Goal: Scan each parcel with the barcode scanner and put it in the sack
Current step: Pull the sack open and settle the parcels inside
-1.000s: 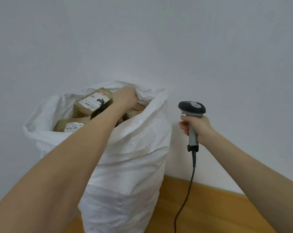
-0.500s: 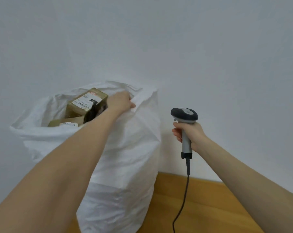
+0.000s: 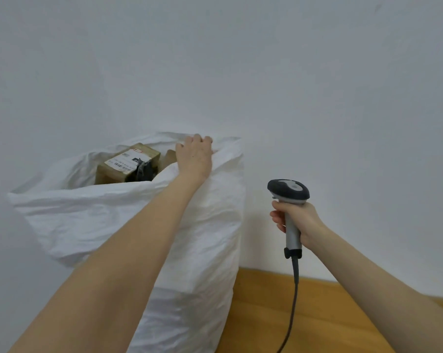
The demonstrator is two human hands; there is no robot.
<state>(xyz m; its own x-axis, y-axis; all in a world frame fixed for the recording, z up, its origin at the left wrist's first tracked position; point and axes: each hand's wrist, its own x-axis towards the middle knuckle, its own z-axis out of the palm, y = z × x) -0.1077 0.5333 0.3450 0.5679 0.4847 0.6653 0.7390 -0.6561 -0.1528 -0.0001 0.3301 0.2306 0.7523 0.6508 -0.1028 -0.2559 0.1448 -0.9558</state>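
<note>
Here, the left hand [image 3: 195, 159] grasps the far rim of the sack [image 3: 202, 238] while the right hand [image 3: 298, 220] grips the barcode scanner [image 3: 289, 191] right of it.

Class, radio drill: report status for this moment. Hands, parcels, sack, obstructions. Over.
Left hand holds sack rim. Right hand grips scanner. Labelled parcel inside sack. Sack mouth unobstructed.

Both forearms bare right to the frame edge, entering from 7 and 4 o'clock. The left hand [image 3: 195, 159] and right hand [image 3: 295, 220] bare too.
</note>
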